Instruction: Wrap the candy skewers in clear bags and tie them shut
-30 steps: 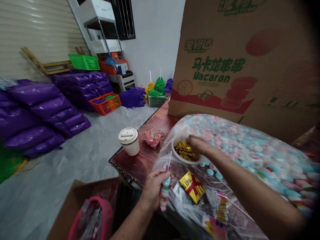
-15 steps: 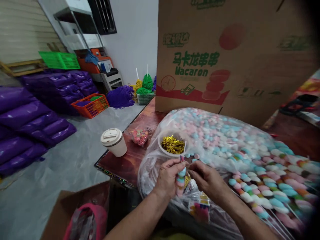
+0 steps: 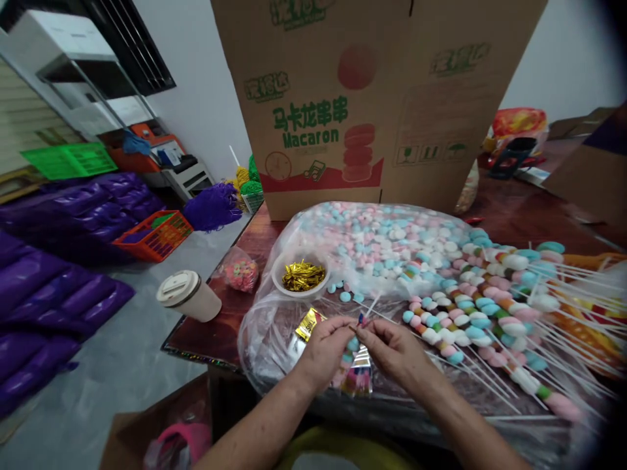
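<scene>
My left hand (image 3: 326,352) is closed around a wrapped candy skewer (image 3: 349,352) of blue and pink pieces, its white stick pointing up and to the right. The fingers of my right hand (image 3: 392,346) pinch at the gathered top of the wrapper, touching my left fingertips; a twist tie there is too small to make out. Behind them, a white bowl (image 3: 279,287) holds gold ties (image 3: 304,275). A large clear bag (image 3: 386,238) of pastel candies lies beyond. Many candy skewers (image 3: 470,320) are piled to the right. A gold packet (image 3: 309,323) lies beside my left hand.
A lidded cup (image 3: 193,297) and a small bag of colourful candies (image 3: 241,273) stand near the table's left edge. A tall cardboard box (image 3: 377,98) rises at the back. On the floor are an orange basket (image 3: 157,236) and purple packages (image 3: 53,294).
The view has turned to the right, showing more skewers. Both hands have come closer together at the top of the wrapped skewer, and its stick now leans right.
</scene>
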The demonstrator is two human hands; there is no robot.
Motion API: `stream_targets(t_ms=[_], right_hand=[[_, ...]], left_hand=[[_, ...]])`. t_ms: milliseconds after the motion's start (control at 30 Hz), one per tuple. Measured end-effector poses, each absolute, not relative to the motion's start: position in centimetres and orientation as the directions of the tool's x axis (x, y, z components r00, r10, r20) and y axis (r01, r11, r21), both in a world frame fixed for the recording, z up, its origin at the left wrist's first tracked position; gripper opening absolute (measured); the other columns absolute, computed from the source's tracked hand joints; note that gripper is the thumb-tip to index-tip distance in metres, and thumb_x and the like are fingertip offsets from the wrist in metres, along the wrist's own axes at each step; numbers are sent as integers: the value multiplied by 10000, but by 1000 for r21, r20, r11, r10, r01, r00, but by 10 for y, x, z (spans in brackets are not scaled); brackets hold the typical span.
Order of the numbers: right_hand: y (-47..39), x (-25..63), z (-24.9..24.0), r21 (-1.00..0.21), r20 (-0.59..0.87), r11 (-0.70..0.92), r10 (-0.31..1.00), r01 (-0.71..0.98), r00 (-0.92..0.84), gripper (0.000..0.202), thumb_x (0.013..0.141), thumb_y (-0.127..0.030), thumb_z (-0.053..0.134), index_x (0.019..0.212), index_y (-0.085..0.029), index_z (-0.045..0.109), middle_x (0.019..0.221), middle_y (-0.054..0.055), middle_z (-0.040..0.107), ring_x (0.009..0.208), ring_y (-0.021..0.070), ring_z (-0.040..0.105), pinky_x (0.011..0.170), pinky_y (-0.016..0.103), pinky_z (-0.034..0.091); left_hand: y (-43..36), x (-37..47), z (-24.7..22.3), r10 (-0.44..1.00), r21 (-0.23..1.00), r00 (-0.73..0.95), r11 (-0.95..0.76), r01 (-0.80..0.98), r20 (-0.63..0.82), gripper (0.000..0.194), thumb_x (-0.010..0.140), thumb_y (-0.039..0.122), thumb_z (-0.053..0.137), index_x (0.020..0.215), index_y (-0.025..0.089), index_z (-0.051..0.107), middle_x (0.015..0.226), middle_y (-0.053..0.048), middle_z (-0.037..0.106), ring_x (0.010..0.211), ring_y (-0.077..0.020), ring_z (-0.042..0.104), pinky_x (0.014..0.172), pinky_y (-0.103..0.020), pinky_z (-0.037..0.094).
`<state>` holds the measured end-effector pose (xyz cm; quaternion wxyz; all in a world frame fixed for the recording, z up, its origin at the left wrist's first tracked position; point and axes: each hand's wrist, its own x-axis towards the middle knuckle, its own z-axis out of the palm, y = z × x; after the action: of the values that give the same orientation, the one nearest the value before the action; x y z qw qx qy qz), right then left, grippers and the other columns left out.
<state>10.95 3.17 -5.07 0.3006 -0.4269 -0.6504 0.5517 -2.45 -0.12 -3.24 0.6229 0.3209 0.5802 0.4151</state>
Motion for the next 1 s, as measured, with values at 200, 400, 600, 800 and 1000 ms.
stream_targets(t_ms=[200, 400, 600, 800, 1000], right_hand=[[24, 115, -55, -934, 80, 186, 941, 305, -329, 294, 802, -414, 476, 628, -178, 495, 544, -32, 452, 513, 103, 402, 483, 221, 325], [13, 118, -52, -980, 12, 82, 933, 180, -360, 327, 800, -448, 516, 888, -143, 592, 602, -15, 532, 515, 103, 453, 473, 211, 371], [5, 130, -36, -948, 190, 297, 815, 112, -548, 217, 836, -328, 528, 813, -167, 672, 649, 13, 604, 598, 125, 548, 589, 229, 460], [2, 134, -35, -995, 89, 32, 691, -92, -717, 305, 855, -315, 511, 1131, -237, 615, 687, 7, 626, 562, 134, 587, 552, 268, 516], [-1, 137, -42, -994, 82, 15, 737, -106, -671, 350, 838, -339, 535, 1165, -228, 594, 706, 7, 620, 568, 125, 567, 564, 269, 506]], left_hand=[[-11, -26, -37, 930, 930, 104, 361, -70, -353, 397, 749, 447, 574, 996, 137, 592, 520, 65, 469, 264, -42, 417, 256, -139, 324], [-15, -22, -32, 879, 825, 147, 476, -303, -453, 356, 661, 440, 650, 795, 118, 575, 443, 30, 527, 249, -94, 449, 232, -168, 330], [-20, -28, -32, 804, 660, 330, 595, -459, -496, 279, 565, 305, 713, 701, 114, 563, 495, -5, 584, 327, -115, 515, 303, -186, 379], [-27, -24, -26, 767, 561, 449, 642, -522, -460, 258, 523, 241, 706, 721, 104, 613, 500, -25, 593, 436, -140, 563, 401, -216, 428], [-32, -14, -17, 787, 627, 345, 616, -477, -511, 184, 557, 241, 643, 682, 125, 574, 475, -6, 555, 398, -120, 512, 383, -200, 350]])
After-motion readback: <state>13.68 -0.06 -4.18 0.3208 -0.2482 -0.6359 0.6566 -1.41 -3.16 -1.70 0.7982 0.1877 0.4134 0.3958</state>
